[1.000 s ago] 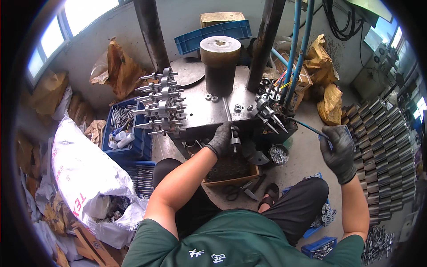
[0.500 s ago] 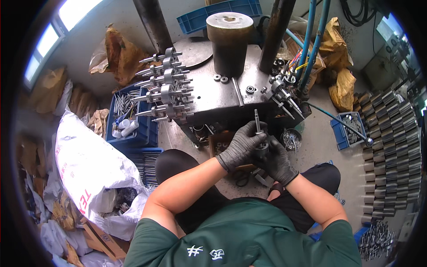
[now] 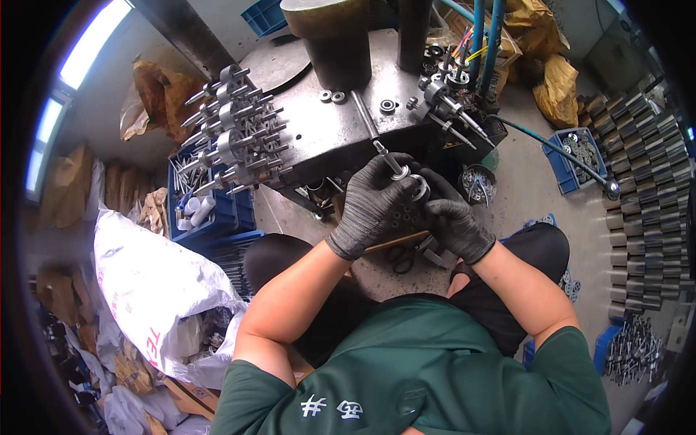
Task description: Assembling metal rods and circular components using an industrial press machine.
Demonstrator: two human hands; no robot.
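Both hands wear grey work gloves and meet in front of the metal press table (image 3: 319, 148). My left hand (image 3: 371, 201) is closed round a stepped metal shaft (image 3: 389, 161), its thin end pointing away and to the left. A shiny metal ring (image 3: 420, 190) shows at the near end of the shaft, between the hands. My right hand (image 3: 455, 219) is closed at that ring, fingers curled and partly hidden. On the tabletop beyond lie a plain metal rod (image 3: 365, 114), two small bearings (image 3: 333, 96) and a larger bearing (image 3: 388, 106).
Finished-looking shaft assemblies (image 3: 235, 130) line the table's left edge; more assemblies (image 3: 444, 101) lie at its right corner. A thick press column (image 3: 330, 43) rises behind. Blue bins (image 3: 217, 206) and a white sack (image 3: 156, 283) stand left. Metal cylinders (image 3: 645, 210) are stacked right.
The hands have turned the shaft from nearly upright to leaning left, and the ring now shows between them. The whole view has shifted, with the tabletop higher and further left in it.
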